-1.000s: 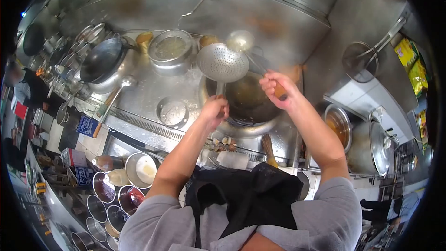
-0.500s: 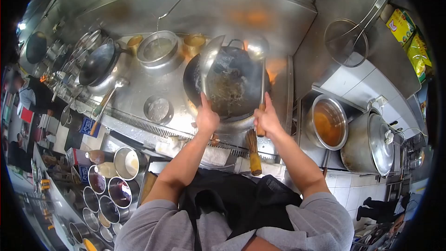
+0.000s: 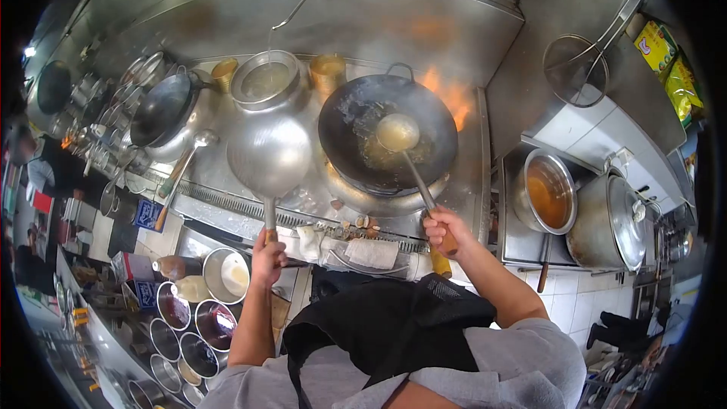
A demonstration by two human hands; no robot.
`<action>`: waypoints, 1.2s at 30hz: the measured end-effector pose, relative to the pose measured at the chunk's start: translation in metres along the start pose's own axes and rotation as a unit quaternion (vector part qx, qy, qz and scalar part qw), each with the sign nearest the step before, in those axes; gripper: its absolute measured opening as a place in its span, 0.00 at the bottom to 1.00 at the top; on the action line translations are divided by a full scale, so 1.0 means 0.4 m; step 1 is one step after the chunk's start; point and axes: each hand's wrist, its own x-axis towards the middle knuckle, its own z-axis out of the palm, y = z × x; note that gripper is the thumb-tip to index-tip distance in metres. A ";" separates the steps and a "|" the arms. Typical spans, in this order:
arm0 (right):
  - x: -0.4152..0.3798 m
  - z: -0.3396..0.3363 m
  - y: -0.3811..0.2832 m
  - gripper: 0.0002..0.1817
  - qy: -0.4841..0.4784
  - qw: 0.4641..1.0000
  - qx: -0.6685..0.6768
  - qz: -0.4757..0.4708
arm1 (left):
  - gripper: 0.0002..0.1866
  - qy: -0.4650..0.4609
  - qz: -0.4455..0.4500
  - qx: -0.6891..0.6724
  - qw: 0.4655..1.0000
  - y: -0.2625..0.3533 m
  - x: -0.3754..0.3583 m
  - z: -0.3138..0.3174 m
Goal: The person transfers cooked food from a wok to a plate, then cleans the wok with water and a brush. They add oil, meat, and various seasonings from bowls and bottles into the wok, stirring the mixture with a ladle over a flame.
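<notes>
Wok point(image 3: 339, 136) seated on burner point(image 3: 409, 206); flames point(image 3: 452, 98) seen at its far right edge. Basin point(image 3: 524, 201) of brown liquid and lidded pot point(image 3: 594, 241) placed well to right. Round pot point(image 3: 291, 92) set just beyond strainer point(image 3: 270, 155), by which part of stovetop point(image 3: 473, 189) is hidden. Folded towel point(image 3: 372, 254) laid between hands. Strainer's handle gripped upright in closed left hand point(image 3: 267, 259). Ladle point(image 3: 397, 134) held tilted inward, handle wrapped by curled fingers of right hand point(image 3: 447, 232), bowl inside wok; contact with bottom cannot be told.
</notes>
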 end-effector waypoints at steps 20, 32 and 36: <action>-0.038 -0.216 0.182 0.31 0.214 0.976 -0.008 -0.030 | 0.12 -0.126 0.256 -0.172 0.943 0.333 0.523 0.380; 0.405 0.150 -0.438 0.28 0.056 0.529 -0.844 0.061 | 0.17 -0.064 0.428 0.214 0.876 0.421 0.394 0.873; 0.378 0.168 -0.556 0.24 0.134 0.417 -0.897 -0.051 | 0.18 -0.025 0.425 0.171 0.888 0.440 0.454 0.913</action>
